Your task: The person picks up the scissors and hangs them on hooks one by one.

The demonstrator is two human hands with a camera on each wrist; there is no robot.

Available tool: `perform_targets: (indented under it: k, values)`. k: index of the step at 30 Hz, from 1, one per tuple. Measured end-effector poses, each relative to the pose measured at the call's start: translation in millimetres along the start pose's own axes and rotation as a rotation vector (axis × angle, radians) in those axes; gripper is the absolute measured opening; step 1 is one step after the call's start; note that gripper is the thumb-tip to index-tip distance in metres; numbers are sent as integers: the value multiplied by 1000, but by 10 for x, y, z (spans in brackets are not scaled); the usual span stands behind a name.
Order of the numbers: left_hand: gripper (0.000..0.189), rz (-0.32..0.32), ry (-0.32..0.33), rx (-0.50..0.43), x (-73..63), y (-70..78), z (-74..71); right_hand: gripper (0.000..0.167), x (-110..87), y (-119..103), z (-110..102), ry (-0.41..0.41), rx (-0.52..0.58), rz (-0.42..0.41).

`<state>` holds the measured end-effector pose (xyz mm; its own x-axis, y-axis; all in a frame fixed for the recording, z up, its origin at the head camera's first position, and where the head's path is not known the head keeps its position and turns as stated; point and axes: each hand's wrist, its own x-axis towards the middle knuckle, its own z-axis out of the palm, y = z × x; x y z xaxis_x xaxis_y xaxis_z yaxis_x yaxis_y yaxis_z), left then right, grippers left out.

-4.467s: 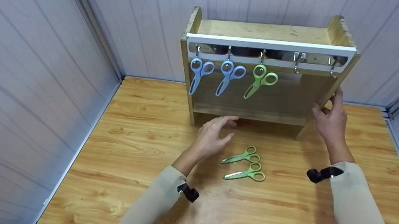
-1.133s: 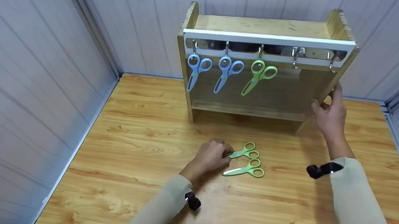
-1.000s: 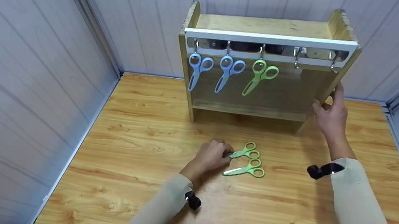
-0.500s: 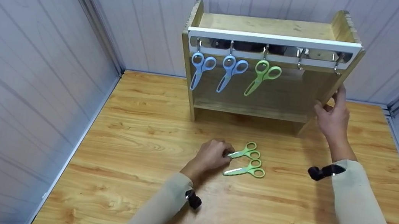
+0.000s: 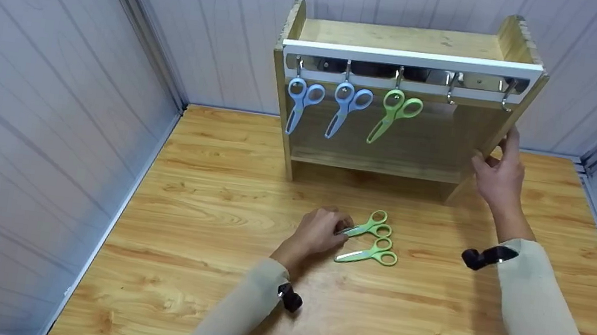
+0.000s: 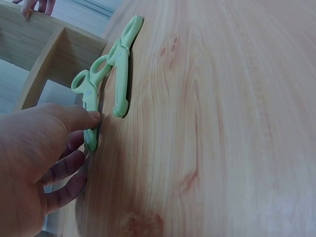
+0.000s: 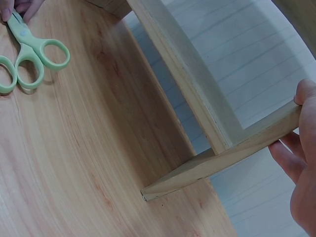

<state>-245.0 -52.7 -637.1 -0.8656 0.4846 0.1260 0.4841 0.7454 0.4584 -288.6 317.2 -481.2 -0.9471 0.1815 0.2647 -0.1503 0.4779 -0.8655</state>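
In the head view my left hand (image 5: 319, 231) pinches the blade end of the farther green scissors (image 5: 373, 226). The left wrist view has its thumb on the blade of those scissors (image 6: 90, 98). Beside them, handles close together, a second pair of green scissors (image 5: 373, 255) lies on the table. My right hand (image 5: 499, 176) grips the right side panel of a wooden rack (image 5: 379, 168); in the right wrist view thumb and fingers lie on either side of the panel (image 7: 237, 148). From the rack's hooks hang two blue scissors (image 5: 302, 96) (image 5: 348, 102) and one green pair (image 5: 394, 108).
A white rail (image 5: 405, 57) with a row of metal hooks runs across the rack's top front. Its two rightmost hooks (image 5: 452, 89) hold no scissors. Panelled walls (image 5: 53, 100) bound the wood-grain table (image 5: 398, 330) at the left, back and right.
The left hand, earlier held spread above the table, has come down and taken the farther green scissors by the blades. Those scissors have just shifted slightly. The right hand keeps its grip.
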Motion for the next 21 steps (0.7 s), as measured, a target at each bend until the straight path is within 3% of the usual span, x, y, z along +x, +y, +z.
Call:
perform_targets:
  k: [3,7,14,16,21]
  values:
    - [16,2,4,-35,-18,31,-48,88,3,7,0,-5,-5,4]
    - [15,-11,-17,-68,-107,180,-239,87,1,20,13,-21,-13,13]
    - [14,-1,-4,-39,-131,187,-225,87,8,13,25,-28,-9,25]
    - [14,-12,-28,-63,-142,253,-326,87,13,8,16,-29,-13,33]
    - [13,-31,-39,-80,-61,137,-199,88,24,1,-8,-27,-14,41]
